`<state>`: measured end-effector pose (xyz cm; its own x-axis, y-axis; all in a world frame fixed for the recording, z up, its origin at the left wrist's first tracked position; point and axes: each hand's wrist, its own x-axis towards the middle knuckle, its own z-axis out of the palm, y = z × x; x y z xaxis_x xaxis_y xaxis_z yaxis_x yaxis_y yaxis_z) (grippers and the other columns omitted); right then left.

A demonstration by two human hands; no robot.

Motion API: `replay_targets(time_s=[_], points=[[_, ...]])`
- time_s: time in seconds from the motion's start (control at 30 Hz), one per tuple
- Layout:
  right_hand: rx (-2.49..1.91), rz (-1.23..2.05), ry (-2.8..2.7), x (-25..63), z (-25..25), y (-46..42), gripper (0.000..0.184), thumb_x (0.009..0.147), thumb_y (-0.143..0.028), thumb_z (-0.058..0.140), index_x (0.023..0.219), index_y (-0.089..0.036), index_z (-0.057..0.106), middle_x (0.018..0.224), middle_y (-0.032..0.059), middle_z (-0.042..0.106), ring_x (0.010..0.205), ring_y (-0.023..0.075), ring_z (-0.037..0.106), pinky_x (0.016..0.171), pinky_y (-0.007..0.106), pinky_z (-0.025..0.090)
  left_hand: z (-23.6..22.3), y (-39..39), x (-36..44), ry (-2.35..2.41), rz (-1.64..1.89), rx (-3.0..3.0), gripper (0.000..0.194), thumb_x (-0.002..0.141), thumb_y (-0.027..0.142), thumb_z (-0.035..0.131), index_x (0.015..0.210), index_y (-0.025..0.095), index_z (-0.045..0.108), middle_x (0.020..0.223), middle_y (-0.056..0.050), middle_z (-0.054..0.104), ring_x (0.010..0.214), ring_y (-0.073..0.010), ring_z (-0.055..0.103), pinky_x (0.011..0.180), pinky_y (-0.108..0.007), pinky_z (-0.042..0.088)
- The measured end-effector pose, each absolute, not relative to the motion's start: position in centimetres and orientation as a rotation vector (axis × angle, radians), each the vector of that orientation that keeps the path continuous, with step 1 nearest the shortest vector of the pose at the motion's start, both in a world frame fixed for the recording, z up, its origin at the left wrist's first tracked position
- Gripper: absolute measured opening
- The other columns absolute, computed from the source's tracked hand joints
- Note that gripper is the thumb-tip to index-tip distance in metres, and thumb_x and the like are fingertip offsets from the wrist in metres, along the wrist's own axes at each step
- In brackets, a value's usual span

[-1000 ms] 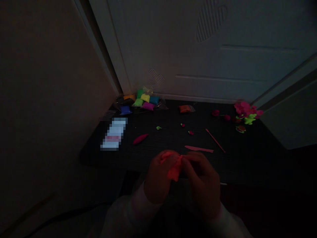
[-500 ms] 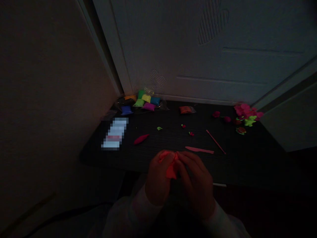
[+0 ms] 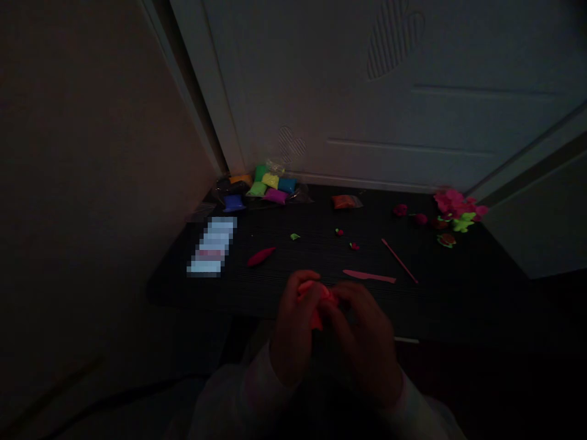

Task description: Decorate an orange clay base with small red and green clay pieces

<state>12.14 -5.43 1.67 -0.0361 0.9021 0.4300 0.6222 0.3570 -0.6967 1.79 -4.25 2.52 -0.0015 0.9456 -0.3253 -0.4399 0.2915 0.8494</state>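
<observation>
"Two hands show above the near edge of the dark table [image 3: 481,293]. What is the left hand [image 3: 292,333] doing?"

"It holds a soft red piece [image 3: 316,320], with the thumb across the front and the fingers curled behind."

"And the right hand [image 3: 369,342]?"

"Its thumb and fingers are bent in a narrow shape at the right side of the red piece. It is too dark to tell whether they pinch it or only touch it."

"What lies just beyond the hands?"

"A pink knife [image 3: 369,277], with a thin pink stick [image 3: 399,260] slanting to its right. A dark pink pointed shape [image 3: 261,256] lies over to the left, near a bright, blurred-out panel [image 3: 213,247]."

"Anything farther back?"

"Colourful packets [image 3: 270,181] bunch up at the back left, and an orange packet [image 3: 343,201] sits apart from them. Pink flowers [image 3: 452,201] stand at the back right, beside a yellow-green figure [image 3: 463,222]."

"And in the middle?"

"A small green bit [image 3: 295,237], left of two little red-and-green bits [image 3: 339,232]."
</observation>
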Motion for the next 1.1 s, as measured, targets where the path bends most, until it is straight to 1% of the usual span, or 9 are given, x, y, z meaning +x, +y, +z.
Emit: replay_targets(time_s=[0.07, 0.17, 0.27, 0.33, 0.43, 0.6, 0.77, 0.93, 1.1], points=[[-1.353, 0.441, -1.728, 12.1, 1.8, -5.4, 0.006, 0.081, -0.02, 0.05, 0.084, -0.021, 0.055, 0.082, 0.0024, 0.06, 0.075, 0.0145, 0.056, 0.066, 0.028, 0.046, 2.5, -4.3, 1.6, 1.062, 1.183, 0.682, 0.01, 0.077, 0.029, 0.053, 0.081, 0.021, 0.056, 0.073, 0.004, 0.057, 0.067, -0.0103, 0.052, 0.06, -0.02, 0.04], [-1.363, 0.554, -1.666, 12.1, 2.0, -5.4, 0.008, 0.081, -0.022, 0.05, 0.076, -0.021, 0.056, 0.077, 0.0009, 0.059, 0.072, 0.0135, 0.055, 0.063, 0.026, 0.045, 2.5, -4.3, 1.5, 1.062, 1.153, 0.788, 0.014, 0.079, 0.029, 0.05, 0.073, 0.018, 0.057, 0.069, 0.003, 0.055, 0.065, -0.0098, 0.05, 0.06, -0.02, 0.039], [-1.377, 0.666, -1.572, 12.1, 2.0, -5.3, 0.012, 0.08, -0.024, 0.052, 0.069, -0.022, 0.057, 0.073, -0.0007, 0.058, 0.068, 0.0123, 0.055, 0.06, 0.025, 0.044, 2.4, -4.0, 1.5, 1.052, 1.139, 0.776, 0.013, 0.077, 0.027, 0.051, 0.071, 0.017, 0.057, 0.069, 0.002, 0.055, 0.066, -0.0107, 0.051, 0.061, -0.021, 0.04], [-1.388, 0.69, -1.523, 12.2, 1.9, -5.1, 0.01, 0.079, -0.024, 0.054, 0.07, -0.022, 0.059, 0.075, -0.0007, 0.059, 0.069, 0.0124, 0.056, 0.06, 0.024, 0.044, 2.2, -3.8, 1.5, 1.032, 1.14, 0.756, 0.013, 0.076, 0.027, 0.051, 0.071, 0.016, 0.056, 0.069, 0.001, 0.055, 0.068, -0.0115, 0.052, 0.063, -0.022, 0.041], [-1.404, 0.661, -1.547, 12.4, 1.4, -4.9, 0.005, 0.078, -0.025, 0.057, 0.078, -0.023, 0.061, 0.081, 0.0006, 0.061, 0.075, 0.0137, 0.057, 0.065, 0.026, 0.046, 1.6, -3.3, 1.5, 1.035, 1.148, 0.765, 0.014, 0.075, 0.03, 0.052, 0.073, 0.016, 0.055, 0.071, 0.001, 0.056, 0.069, -0.0129, 0.053, 0.064, -0.024, 0.042], [-1.418, 0.439, -1.76, 12.8, 0.6, -4.6, 0.01, 0.078, -0.03, 0.056, 0.082, -0.02, 0.058, 0.082, 0.0031, 0.061, 0.077, 0.0154, 0.057, 0.069, 0.028, 0.046, 0.8, -3.0, 1.0, 1.103, 1.144, 0.839, 0.017, 0.075, 0.031, 0.052, 0.072, 0.017, 0.059, 0.078, -0.002, 0.057, 0.077, -0.0156, 0.055, 0.071, -0.026, 0.042], [-1.448, 0.318, -1.904, 12.8, 0.4, -4.7, 0.011, 0.08, -0.03, 0.054, 0.081, -0.019, 0.055, 0.078, 0.0037, 0.061, 0.073, 0.0157, 0.057, 0.066, 0.029, 0.046, 1.1, -3.4, 1.0, 1.158, 1.111, 0.85, 0.015, 0.077, 0.031, 0.051, 0.085, 0.02, 0.056, 0.076, 0.002, 0.057, 0.07, -0.0123, 0.054, 0.063, -0.022, 0.041], [-1.455, 0.344, -1.894, 12.4, 0.4, -4.9, 0.008, 0.081, -0.026, 0.051, 0.081, -0.018, 0.054, 0.078, 0.0043, 0.061, 0.073, 0.0165, 0.056, 0.067, 0.03, 0.043, 1.4, -3.8, 1.3, 1.187, 1.061, 0.84, 0.015, 0.079, 0.034, 0.048, 0.076, 0.02, 0.05, 0.067, 0.005, 0.052, 0.059, -0.009, 0.047, 0.054, -0.02, 0.037], [-1.446, 0.418, -1.832, 11.9, 0.2, -4.9, 0.012, 0.083, -0.023, 0.047, 0.074, -0.019, 0.054, 0.071, 0.0028, 0.059, 0.068, 0.0154, 0.054, 0.062, 0.028, 0.041, 1.5, -3.6, 1.3, 1.173, 1.056, 0.828, 0.018, 0.078, 0.035, 0.048, 0.072, 0.018, 0.049, 0.065, 0.005, 0.051, 0.057, -0.0085, 0.047, 0.053, -0.02, 0.037]])
